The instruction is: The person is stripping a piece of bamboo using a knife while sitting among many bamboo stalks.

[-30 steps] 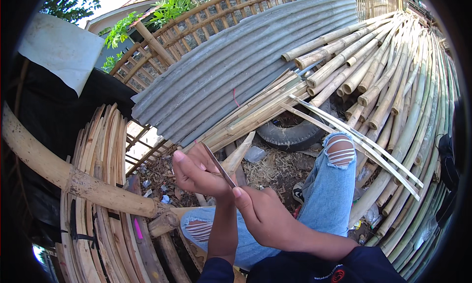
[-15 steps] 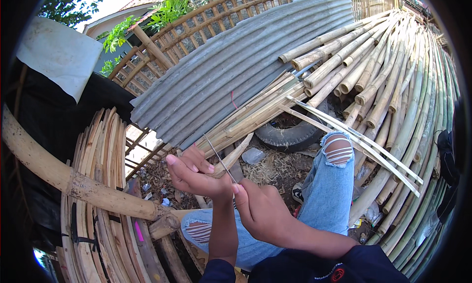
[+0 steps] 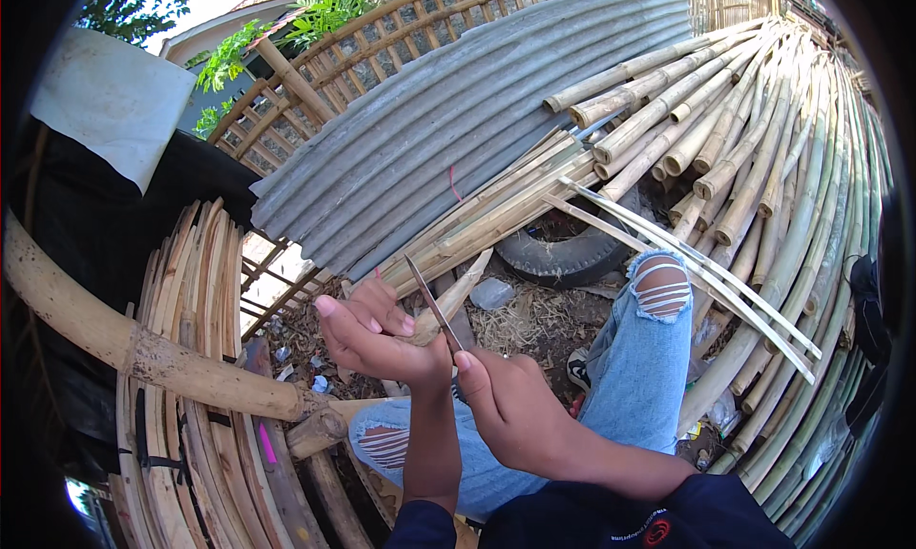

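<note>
Knife (image 3: 434,306) in right hand (image 3: 525,406), blade beside the left hand (image 3: 382,339)

In the head view, which is the only view, the right hand is closed around the handle end of the knife, with the thumb lying at the base of the blade. The narrow blade points up and to the left, and in the picture it passes just beside the left hand. The left hand is turned with its fingers curled, about half closed. I cannot tell if it holds some thin thing or if the blade touches it.

Behind the blade there is a tapered pale piece of bamboo (image 3: 468,282); whether the left fingers touch it is not clear. A clear plastic bag (image 3: 491,293) lies on the ground near this piece, and farther right is a black tyre (image 3: 563,265). The person's torn blue jeans (image 3: 620,387) are below and right. Two long bamboo strips (image 3: 763,312) slant past the knee, in front of the stack of bamboo poles (image 3: 801,225). On the left, a thick bamboo pole (image 3: 200,372) crosses before upright split pieces (image 3: 191,291).
</note>
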Demonstrator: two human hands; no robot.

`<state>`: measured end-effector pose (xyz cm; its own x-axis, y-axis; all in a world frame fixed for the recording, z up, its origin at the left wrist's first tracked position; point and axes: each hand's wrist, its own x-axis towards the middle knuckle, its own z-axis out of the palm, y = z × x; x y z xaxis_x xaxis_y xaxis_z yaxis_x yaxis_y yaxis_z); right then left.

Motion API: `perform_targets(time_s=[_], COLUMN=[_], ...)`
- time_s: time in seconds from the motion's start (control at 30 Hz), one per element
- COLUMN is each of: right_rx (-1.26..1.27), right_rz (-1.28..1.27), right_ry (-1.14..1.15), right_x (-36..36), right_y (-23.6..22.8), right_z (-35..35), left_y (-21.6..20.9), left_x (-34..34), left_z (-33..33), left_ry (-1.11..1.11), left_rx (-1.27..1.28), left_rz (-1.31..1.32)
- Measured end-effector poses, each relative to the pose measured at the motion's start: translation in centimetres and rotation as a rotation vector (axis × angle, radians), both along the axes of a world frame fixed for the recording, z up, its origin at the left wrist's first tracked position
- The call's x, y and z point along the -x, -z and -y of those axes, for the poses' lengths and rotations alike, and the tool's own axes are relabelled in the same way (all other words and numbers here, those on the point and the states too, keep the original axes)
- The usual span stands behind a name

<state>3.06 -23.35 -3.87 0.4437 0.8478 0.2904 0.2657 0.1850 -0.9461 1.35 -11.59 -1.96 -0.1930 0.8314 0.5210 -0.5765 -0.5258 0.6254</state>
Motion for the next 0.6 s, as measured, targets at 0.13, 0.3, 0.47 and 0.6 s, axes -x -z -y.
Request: perform_targets(time_s=[0.13,0.3,0.47,0.6], right_rx=[0.050,0.039,0.042,0.072], right_rz=[-0.069,-0.180,-0.067,0.035], right_ry=[-0.032,-0.075,-0.026,0.028], right_x=[-0.5,-0.7,-0.2,0.3], right_y=[0.3,0.2,0.2,0.3], right_z=[-0.5,-0.6,-0.9,-1.0], left_y=[0.2,0.2,0.1,0.1], left_x=[0.2,0.4,0.1,0.0], left_z=[-0.2,-0.4,-0.7,-0.8], left_ry=[0.029,0.005,-0.021,0.003], left_rx=[0.016,0.010,0.008,0.009], left_rz=[0.025,0.007,0.121,0.122])
